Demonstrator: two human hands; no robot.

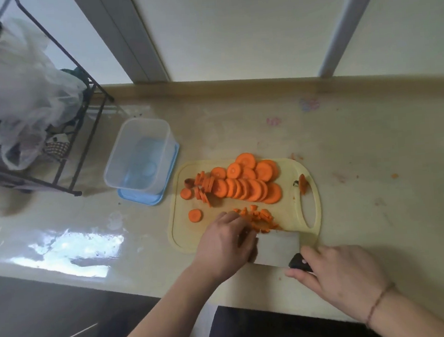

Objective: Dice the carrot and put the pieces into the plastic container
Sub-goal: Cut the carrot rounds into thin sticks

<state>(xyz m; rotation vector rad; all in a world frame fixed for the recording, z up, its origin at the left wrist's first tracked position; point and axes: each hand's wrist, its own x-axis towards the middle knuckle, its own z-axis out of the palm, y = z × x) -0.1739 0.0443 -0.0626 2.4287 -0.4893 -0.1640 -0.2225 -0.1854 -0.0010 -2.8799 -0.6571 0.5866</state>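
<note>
Curling over a small heap of diced carrot (pixel 259 218), the fingers of the left hand (pixel 226 243) press down on the pieces at the near edge of the board (pixel 182 224), right beside the flat of the cleaver (pixel 277 247). The right hand (pixel 341 278) grips the cleaver's black handle (pixel 300 263), thumb along its near side, a thin cord bracelet (pixel 380 300) at the wrist. Farther back on the pale yellow board lies a fanned row of carrot slices (pixel 243 182), with one slice (pixel 195 215) lying alone to the left and a stub end (pixel 302 183) by the handle slot on the right. Just left of the board stands the clear container (pixel 140 156), set on its blue lid (pixel 141 198); no carrot shows in it. All this rests on a glossy beige counter (pixel 374 156) flecked with orange scraps and catching window glare at the near left. A black wire rack (pixel 80 142) holding plastic bags (pixel 18 91) stands at the far left. Behind the counter rises a pale wall with grey frame uprights (pixel 136 42).
</note>
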